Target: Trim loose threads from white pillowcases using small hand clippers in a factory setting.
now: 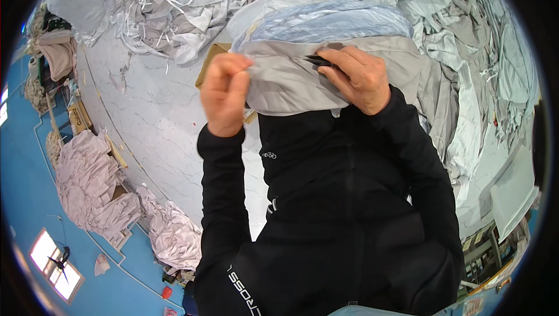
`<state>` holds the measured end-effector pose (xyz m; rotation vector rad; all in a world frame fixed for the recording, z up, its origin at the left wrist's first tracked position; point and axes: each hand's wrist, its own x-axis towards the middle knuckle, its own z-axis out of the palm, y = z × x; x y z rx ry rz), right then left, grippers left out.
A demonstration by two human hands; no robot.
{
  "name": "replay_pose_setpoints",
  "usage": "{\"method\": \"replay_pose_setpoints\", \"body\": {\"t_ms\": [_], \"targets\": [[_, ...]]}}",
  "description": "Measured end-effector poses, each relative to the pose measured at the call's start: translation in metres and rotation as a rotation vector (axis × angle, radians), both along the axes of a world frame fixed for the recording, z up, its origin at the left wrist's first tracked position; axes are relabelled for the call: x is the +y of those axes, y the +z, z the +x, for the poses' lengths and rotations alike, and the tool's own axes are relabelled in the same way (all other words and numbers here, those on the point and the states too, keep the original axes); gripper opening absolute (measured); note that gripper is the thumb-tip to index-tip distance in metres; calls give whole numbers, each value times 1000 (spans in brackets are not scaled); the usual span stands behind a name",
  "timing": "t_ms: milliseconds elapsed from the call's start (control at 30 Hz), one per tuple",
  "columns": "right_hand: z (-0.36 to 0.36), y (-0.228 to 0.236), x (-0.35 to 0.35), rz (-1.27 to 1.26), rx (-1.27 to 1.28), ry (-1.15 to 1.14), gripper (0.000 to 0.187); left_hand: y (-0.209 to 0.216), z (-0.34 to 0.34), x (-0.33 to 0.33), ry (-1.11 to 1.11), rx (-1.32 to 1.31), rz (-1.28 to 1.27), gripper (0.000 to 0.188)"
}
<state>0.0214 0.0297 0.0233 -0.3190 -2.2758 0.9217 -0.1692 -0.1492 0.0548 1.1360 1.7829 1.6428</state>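
A piece of light grey fabric [285,86] lies spread in front of my body. My right hand [360,80] is above its right part, closed around small black thread snips [318,60] whose points face left. At the fabric's left edge is my left hand [226,92], somewhat blurred, with its fingers curled together in a pinch. Whatever is between those fingertips is too small or hidden to make out. Just beyond the grey fabric lies a bunched pale blue piece [332,22].
Heaped grey and white fabric with loose strips [169,13] covers the far left, and more piles [466,71] run down the right. A cardboard box [211,64] shows behind my left hand. Pinkish fabric bundles [90,179] lie by the blue floor [35,182].
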Motion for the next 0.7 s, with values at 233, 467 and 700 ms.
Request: {"method": "replay_pose_setpoints", "body": {"t_ms": [233, 467, 700], "targets": [[-1, 4, 2, -179, 14, 31, 30, -71, -75, -111, 435, 31, -355, 5], [-2, 8, -1, -200, -19, 66, 30, -83, -43, -73, 640, 1068, -975, 30], [-24, 22, -21, -561, -49, 102, 26, 6, 4, 13, 231, 590, -198, 24]]}}
